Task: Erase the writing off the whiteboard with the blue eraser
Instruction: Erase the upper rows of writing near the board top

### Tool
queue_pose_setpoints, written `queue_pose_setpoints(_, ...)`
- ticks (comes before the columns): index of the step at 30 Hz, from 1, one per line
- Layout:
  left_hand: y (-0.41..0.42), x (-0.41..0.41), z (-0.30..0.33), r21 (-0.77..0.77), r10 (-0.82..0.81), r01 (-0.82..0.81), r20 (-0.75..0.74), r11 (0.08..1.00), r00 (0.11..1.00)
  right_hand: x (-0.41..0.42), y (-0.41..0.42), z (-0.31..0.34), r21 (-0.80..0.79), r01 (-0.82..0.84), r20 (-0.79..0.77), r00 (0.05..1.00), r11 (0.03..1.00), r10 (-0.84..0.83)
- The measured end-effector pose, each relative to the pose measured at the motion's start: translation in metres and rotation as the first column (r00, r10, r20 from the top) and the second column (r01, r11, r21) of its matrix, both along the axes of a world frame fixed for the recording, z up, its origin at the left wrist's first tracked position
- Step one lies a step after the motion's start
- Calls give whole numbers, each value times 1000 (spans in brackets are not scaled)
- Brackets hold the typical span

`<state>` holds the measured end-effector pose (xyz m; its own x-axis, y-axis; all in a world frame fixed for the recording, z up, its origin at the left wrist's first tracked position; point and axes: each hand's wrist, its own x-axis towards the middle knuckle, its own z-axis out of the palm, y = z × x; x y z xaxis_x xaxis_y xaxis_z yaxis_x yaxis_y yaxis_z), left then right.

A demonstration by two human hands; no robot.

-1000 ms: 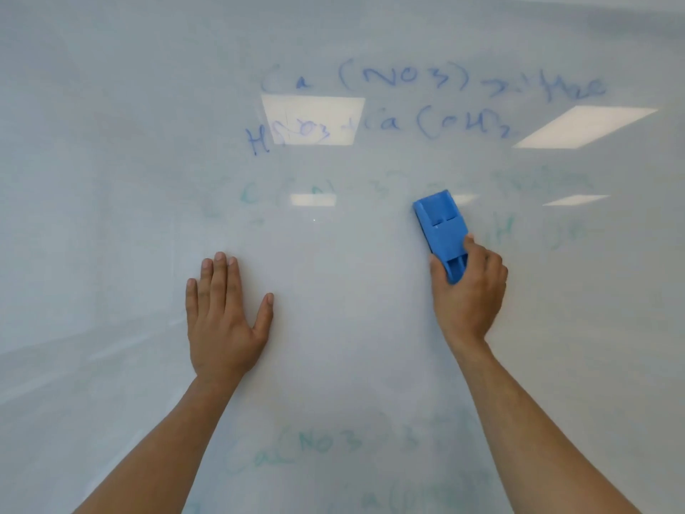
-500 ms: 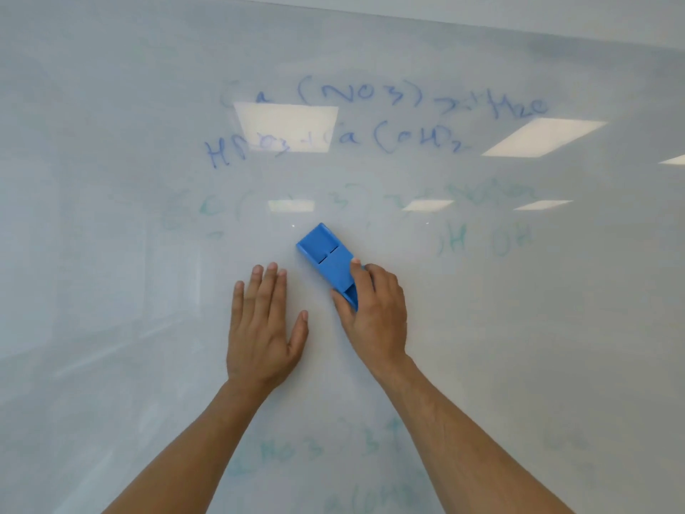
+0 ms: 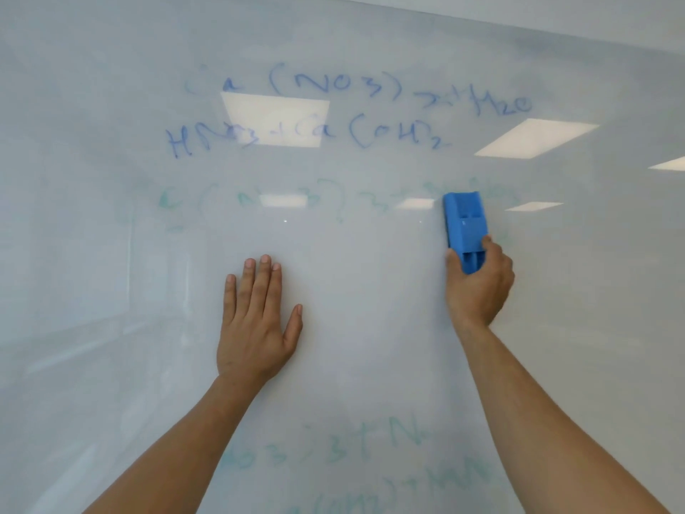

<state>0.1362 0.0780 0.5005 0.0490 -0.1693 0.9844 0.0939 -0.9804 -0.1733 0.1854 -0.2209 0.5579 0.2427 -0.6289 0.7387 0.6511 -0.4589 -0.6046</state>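
Observation:
A glossy whiteboard (image 3: 111, 272) fills the head view. Two lines of blue writing (image 3: 333, 113) run across its upper part. Below them lies a smeared, faint green line (image 3: 237, 202), and more faint green writing (image 3: 333, 454) sits near the bottom. My right hand (image 3: 478, 287) grips the lower end of the blue eraser (image 3: 465, 224), which stands nearly upright and is pressed to the board at the right end of the smeared green line. My left hand (image 3: 255, 324) lies flat on the board, fingers together, left of the eraser.
Ceiling lights (image 3: 533, 139) reflect as bright patches on the board. The board's top edge (image 3: 519, 35) runs along the upper right, with wall above it.
My right hand swept the eraser left to the middle near my left hand, then back right and slightly up, turning it upright. The green line looks fainter. My left hand stays flat.

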Motion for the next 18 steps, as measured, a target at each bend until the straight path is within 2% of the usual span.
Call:
queue_pose_setpoints(2, -2, 0, 0, -2, 14, -14, 1, 1000, 1000, 2, -1, 3, 64, -6, -11, 1000, 998, 7)
queue_pose_setpoints(4, -3, -1, 0, -5, 18, -18, -8, 1000, 1000, -5, 15, 3, -2, -1, 28, 1000, 1000, 1)
queue_pose_setpoints(7, -5, -2, -2, -8, 12, -12, -16, 1000, 1000, -19, 59, -2, -277, 32, 147, 989, 960, 9)
queue_pose_setpoints(10, -3, -3, -1, -3, -8, 8, -1, 1000, 1000, -31, 100, -8, -546, 129, 273, 961, 828, 31)
queue_pose_setpoints(12, 0, -4, -1, -6, -21, 21, 7, 1000, 1000, -34, 112, -12, -644, 184, 329, 943, 743, 52)
queue_pose_setpoints(15, -2, -7, 0, -12, -39, 39, 0, 999, 999, -28, 96, -13, -653, 185, 343, 937, 735, 69)
queue_pose_setpoints(18, -5, -11, 0, -25, -43, 42, -14, 999, 999, -15, 56, -12, -556, 144, 296, 954, 818, 33)
